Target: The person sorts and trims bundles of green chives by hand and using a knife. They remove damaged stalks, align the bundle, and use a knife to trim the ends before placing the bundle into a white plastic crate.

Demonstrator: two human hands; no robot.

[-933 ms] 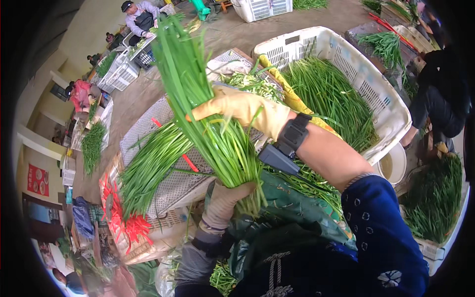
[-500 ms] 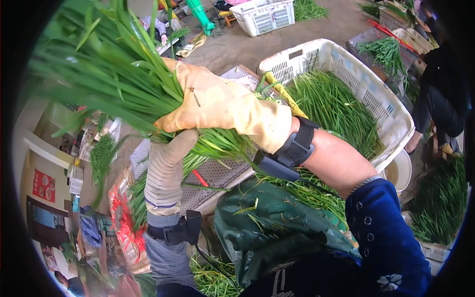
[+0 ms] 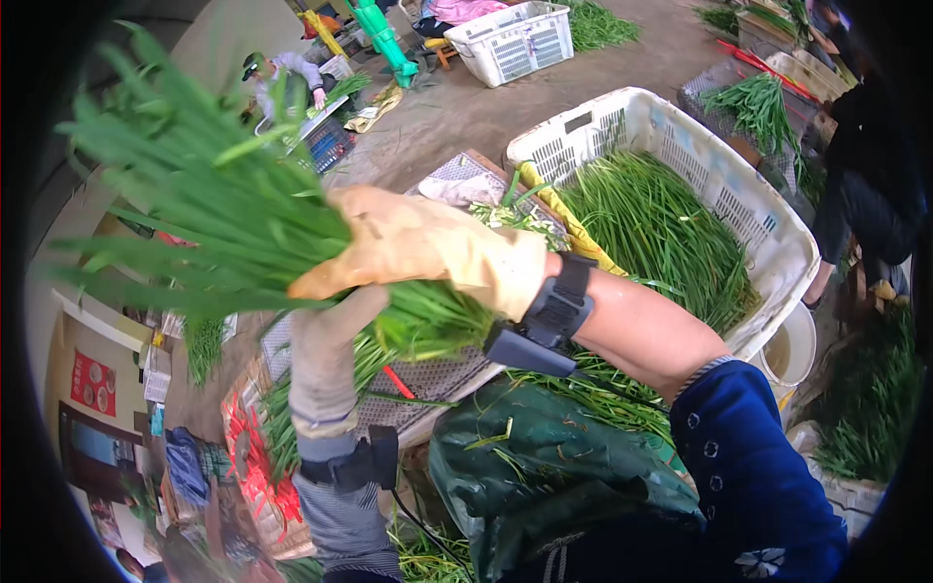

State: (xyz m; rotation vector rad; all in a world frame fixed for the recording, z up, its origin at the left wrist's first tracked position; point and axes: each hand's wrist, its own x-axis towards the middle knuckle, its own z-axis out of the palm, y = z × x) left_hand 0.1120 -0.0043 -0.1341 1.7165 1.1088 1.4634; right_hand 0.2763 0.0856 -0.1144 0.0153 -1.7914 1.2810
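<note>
A thick bunch of green garlic chives (image 3: pixel 224 209) is lifted in front of me, its leaf ends spread out to the upper left and blurred. My right hand (image 3: pixel 418 243), in a cream rubber glove, is closed round it from above. My left hand (image 3: pixel 328 340), in a grey striped knit glove, grips the same bunch from below. Its fingers are partly hidden behind the leaves. Stalks of the bunch (image 3: pixel 437 316) stick out under my right wrist, over a patterned work board (image 3: pixel 428 364). Each wrist wears a black strap with a small box.
A white slatted crate (image 3: pixel 777 219) of chives stands at the right, a white bucket (image 3: pixel 789 345) beside it. Red ties (image 3: pixel 255 457) hang at the left of the board. A green apron (image 3: pixel 544 457) covers my lap. Another person (image 3: pixel 292 83) sits at the far left; one more is at right.
Both hands have moved slightly with the bunch, the right one lower and to the left. The leaves have swung lower, uncovering the person at the back.
</note>
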